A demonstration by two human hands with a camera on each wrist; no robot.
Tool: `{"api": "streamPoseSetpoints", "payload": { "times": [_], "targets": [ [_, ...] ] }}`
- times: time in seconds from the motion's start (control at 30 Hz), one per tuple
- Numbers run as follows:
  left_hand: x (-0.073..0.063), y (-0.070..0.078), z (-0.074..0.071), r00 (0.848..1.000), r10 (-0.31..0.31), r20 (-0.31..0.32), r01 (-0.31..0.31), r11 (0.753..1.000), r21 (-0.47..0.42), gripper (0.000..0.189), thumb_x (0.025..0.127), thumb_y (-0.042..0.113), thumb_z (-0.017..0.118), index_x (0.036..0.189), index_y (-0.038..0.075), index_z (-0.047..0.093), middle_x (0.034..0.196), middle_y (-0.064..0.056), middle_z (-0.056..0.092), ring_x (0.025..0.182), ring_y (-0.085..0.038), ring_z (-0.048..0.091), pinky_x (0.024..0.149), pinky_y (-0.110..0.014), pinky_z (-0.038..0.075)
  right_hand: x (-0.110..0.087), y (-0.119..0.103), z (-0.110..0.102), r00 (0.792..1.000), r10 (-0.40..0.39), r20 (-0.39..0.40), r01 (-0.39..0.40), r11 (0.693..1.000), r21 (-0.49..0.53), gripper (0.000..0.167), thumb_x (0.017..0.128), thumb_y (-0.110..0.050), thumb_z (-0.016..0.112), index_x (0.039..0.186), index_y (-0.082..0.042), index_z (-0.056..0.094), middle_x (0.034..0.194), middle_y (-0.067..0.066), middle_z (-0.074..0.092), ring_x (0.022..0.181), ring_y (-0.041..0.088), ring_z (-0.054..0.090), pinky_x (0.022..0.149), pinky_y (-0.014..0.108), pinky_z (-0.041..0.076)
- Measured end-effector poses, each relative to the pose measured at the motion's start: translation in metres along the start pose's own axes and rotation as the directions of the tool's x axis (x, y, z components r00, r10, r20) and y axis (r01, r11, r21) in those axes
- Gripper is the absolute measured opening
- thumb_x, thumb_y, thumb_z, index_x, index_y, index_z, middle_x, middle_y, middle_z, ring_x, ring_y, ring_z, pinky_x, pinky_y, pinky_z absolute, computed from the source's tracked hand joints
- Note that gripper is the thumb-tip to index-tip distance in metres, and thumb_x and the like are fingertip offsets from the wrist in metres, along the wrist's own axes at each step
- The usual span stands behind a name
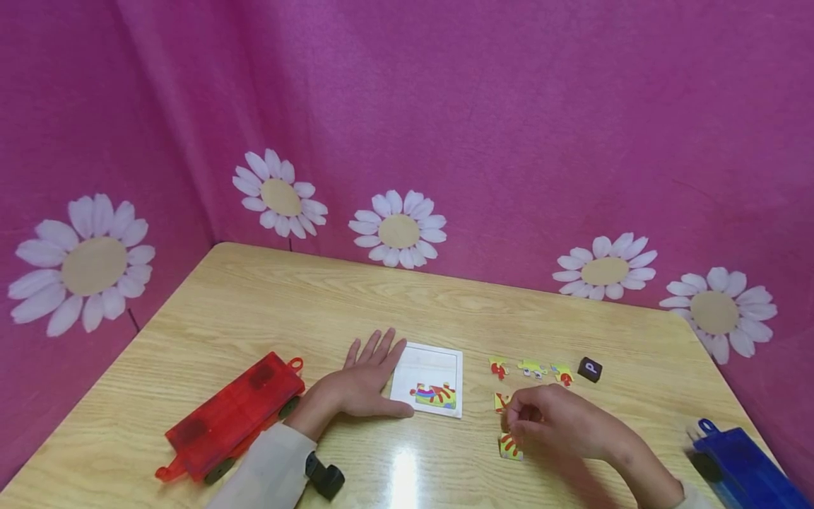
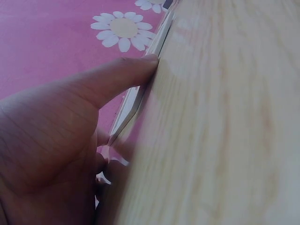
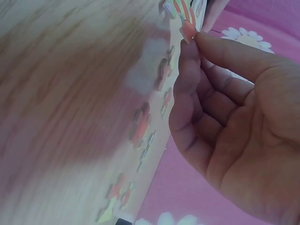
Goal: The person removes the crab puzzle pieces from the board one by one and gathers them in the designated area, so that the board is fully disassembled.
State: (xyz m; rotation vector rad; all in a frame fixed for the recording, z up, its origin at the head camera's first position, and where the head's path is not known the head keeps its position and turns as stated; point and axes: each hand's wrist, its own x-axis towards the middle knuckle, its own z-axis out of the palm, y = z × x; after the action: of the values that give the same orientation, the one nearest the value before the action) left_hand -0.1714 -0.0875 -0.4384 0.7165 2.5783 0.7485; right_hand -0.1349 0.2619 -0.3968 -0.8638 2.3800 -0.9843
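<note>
A white square puzzle tray [image 1: 425, 364] lies flat on the table, with joined red, yellow and blue jigsaw pieces [image 1: 435, 395] in its lower right corner. Fingers spread, my left hand [image 1: 364, 385] rests along the tray's left side, its thumb [image 2: 136, 72] at the near edge. To the right of the tray, my right hand [image 1: 559, 423] pinches a yellow puzzle piece with red stripes [image 3: 188, 23] between thumb and index finger. Just beyond that hand is another red and yellow piece [image 1: 501, 402], partly covered by it. Farther back lie loose pieces, one showing eyes [image 1: 532, 368].
A black block with a white letter [image 1: 590, 369] sits right of the loose pieces. On the left stands a red toy wagon [image 1: 235, 417], close to my left forearm. A blue toy wagon [image 1: 747, 466] is at the right edge. Behind the table hangs a pink flowered curtain [image 1: 496, 141].
</note>
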Motion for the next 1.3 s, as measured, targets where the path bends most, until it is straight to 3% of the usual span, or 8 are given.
{"api": "streamPoseSetpoints", "payload": {
  "times": [0.3,0.8,1.13,1.3],
  "targets": [
    [0.001,-0.001,0.001,1.000,0.002,-0.001,-0.002,1.000,0.011,0.113,0.086,0.061,0.072,0.166,0.009,0.011,0.172,-0.012,-0.004,0.156,-0.031,-0.011,0.120,-0.055,-0.009,0.001,0.004,0.001,0.997,-0.072,-0.008,0.072,0.997,-0.040,0.013,0.099,-0.006,0.068,0.091,-0.017,0.067,0.081,-0.013,0.064,0.074,0.002,0.059,0.065,0.024,0.052],
    [0.001,0.000,0.001,1.000,-0.004,-0.005,0.004,1.000,0.008,0.113,0.086,0.061,0.073,0.166,0.009,0.012,0.172,-0.012,-0.003,0.156,-0.031,-0.010,0.120,-0.055,-0.009,0.001,0.001,0.000,0.998,-0.007,-0.056,0.002,0.996,-0.086,0.012,0.096,-0.008,0.071,0.093,-0.019,0.069,0.081,-0.013,0.064,0.077,0.004,0.060,0.067,0.025,0.052],
    [0.001,-0.001,0.000,1.000,-0.008,-0.006,0.008,1.000,0.010,0.113,0.086,0.061,0.072,0.166,0.010,0.012,0.172,-0.011,-0.003,0.156,-0.031,-0.010,0.120,-0.055,-0.009,0.028,-0.017,0.004,0.993,-0.037,-0.111,0.017,0.984,-0.180,0.011,0.094,-0.006,0.071,0.098,-0.017,0.070,0.079,-0.014,0.062,0.073,0.004,0.057,0.063,0.025,0.050],
    [0.001,-0.001,0.001,1.000,-0.002,0.000,0.002,1.000,0.018,0.113,0.087,0.061,0.072,0.166,0.010,0.012,0.172,-0.011,-0.003,0.156,-0.031,-0.010,0.120,-0.056,-0.009,0.049,-0.025,0.013,0.991,-0.040,-0.127,0.019,0.985,-0.169,0.010,0.095,-0.006,0.070,0.101,-0.014,0.071,0.085,-0.013,0.063,0.077,0.007,0.059,0.066,0.026,0.052]
  ]
}}
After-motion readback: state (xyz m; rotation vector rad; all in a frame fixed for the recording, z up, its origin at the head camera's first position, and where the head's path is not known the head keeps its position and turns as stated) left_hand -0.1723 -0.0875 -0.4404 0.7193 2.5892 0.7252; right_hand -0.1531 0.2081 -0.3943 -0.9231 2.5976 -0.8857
